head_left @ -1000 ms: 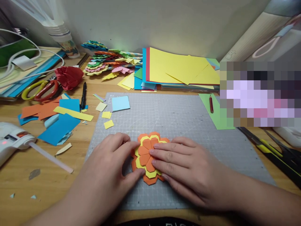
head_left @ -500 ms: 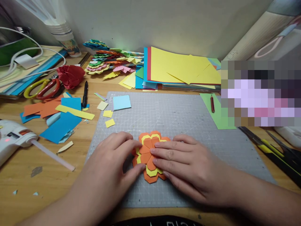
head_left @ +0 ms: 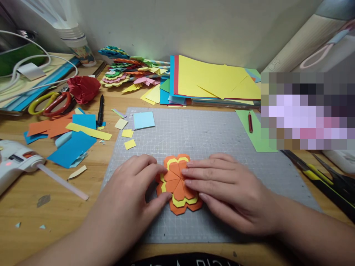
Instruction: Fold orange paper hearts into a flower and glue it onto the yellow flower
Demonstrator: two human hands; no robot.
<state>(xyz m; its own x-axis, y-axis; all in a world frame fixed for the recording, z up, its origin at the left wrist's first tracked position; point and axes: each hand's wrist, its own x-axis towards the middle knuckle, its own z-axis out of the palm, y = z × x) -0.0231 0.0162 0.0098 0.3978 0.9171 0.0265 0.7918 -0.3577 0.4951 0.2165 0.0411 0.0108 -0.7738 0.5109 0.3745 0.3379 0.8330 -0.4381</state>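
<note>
A layered paper flower [head_left: 178, 180], orange with a yellow layer between, lies flat on the grey cutting mat [head_left: 194, 133]. My left hand [head_left: 138, 184] steadies its left side, with the thumb and index finger on the petals. My right hand [head_left: 230, 192] rests over the flower's right side, its fingers stretched out nearly flat on the top orange layer. That hand hides some right-hand petals. Small yellow paper squares [head_left: 129, 144] and a light blue square [head_left: 144, 120] lie on the mat beyond my left hand.
At left are a hot glue gun [head_left: 20, 160], blue paper scraps [head_left: 73, 147], scissors [head_left: 57, 104] and a black pen [head_left: 100, 111]. Coloured sheets [head_left: 216, 81] and paper flowers [head_left: 119, 70] lie along the back. A red pencil [head_left: 250, 122] and a black-yellow cutter [head_left: 318, 177] are at right.
My right hand has slid slightly to the right across the flower, uncovering more of its orange centre and lower right petals. My left hand and the flower have stayed in place.
</note>
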